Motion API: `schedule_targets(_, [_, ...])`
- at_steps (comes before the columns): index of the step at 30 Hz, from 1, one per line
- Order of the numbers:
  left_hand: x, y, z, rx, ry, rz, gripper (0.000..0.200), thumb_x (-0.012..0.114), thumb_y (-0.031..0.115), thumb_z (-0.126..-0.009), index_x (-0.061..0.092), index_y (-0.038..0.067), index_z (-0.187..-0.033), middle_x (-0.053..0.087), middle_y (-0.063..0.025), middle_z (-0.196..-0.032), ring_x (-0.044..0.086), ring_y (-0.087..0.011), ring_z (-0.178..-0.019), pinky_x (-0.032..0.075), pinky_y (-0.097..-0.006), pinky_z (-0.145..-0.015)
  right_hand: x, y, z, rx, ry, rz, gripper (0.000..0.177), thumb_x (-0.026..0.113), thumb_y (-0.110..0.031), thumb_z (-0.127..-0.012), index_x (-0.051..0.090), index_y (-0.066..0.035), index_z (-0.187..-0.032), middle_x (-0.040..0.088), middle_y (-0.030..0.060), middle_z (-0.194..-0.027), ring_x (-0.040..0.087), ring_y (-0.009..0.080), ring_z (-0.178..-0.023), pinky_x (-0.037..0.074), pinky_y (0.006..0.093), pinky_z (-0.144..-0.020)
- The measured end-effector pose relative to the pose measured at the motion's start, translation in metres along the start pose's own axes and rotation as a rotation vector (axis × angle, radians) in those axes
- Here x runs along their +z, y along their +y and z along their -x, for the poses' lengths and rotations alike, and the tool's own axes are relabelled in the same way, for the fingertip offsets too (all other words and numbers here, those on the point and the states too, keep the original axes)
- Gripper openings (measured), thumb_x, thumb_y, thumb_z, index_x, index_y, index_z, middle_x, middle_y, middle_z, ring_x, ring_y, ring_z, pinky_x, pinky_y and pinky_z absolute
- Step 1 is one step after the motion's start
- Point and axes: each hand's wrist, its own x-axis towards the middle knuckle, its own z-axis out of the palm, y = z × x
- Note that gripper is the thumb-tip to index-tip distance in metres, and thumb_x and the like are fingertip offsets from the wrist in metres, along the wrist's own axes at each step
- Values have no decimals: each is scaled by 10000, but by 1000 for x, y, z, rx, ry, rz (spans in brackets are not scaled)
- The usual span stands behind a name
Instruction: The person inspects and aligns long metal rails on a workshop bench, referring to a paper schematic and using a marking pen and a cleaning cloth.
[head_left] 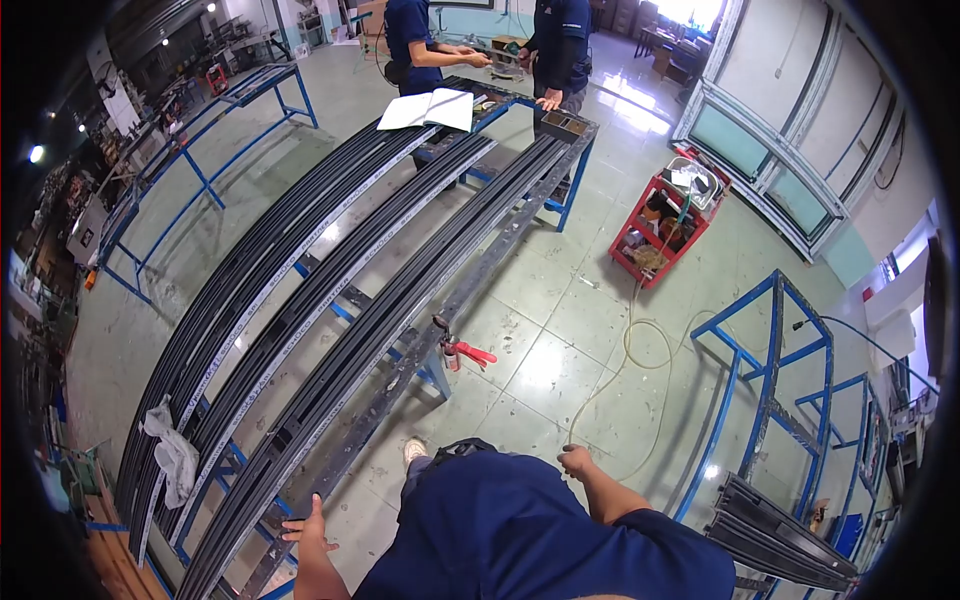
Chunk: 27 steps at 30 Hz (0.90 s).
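My left hand [310, 527], fingers spread, is at the near edge of a long blue-framed workbench [350, 455]. Closest to it lies a bundle of long black profiles [330, 400] with printed film strips along them. My right hand [575, 461] hangs beside my body with its fingers curled in, and nothing sticks out of it. Behind it in this view, a pale hose [572, 415] loops over the floor. A red-handled tool [470, 352] hangs at the bench edge ahead of me. Crumpled clear plastic film [174, 455] rests over the profiles on the far left.
Two people [415, 45] [562, 45] stand at the bench's far end, near an open book [430, 109] and a parts box [563, 126]. A red tool cart [668, 215] is ahead to the right. Blue frames [775, 370] and more black profiles [770, 535] occupy the right side.
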Motion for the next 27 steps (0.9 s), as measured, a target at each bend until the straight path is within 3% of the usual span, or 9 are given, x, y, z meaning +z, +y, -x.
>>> schedule_targets(7, [-1,-2,-3,9,-24,-4,1461,724,815,-681,-321,269,-1545,-412,14,-1603,117,-435,-1529,485,-705,-970,-1,0,6,-7,15,-28,589,625,-141,-805,586,-43,-1384,666,112,-746,594,199,-516,452,353,-443])
schedule_targets(18, [-2,-2,3,50,-28,-24,1463,714,817,-693,-329,241,-1541,-422,-12,-1597,161,-479,-1505,489,-695,-972,-3,-2,3,-3,-8,6,584,668,-158,-819,581,-75,-1390,680,104,-817,640,206,-602,490,343,-475])
schedule_targets(27, [-3,-2,4,48,-35,-12,1450,720,800,-706,-326,247,-1543,-412,-1,-1603,140,-455,-1515,485,-700,-972,-2,3,-2,-1,-10,-13,572,669,-149,-821,586,-66,-1381,673,102,-802,648,215,-607,473,341,-464])
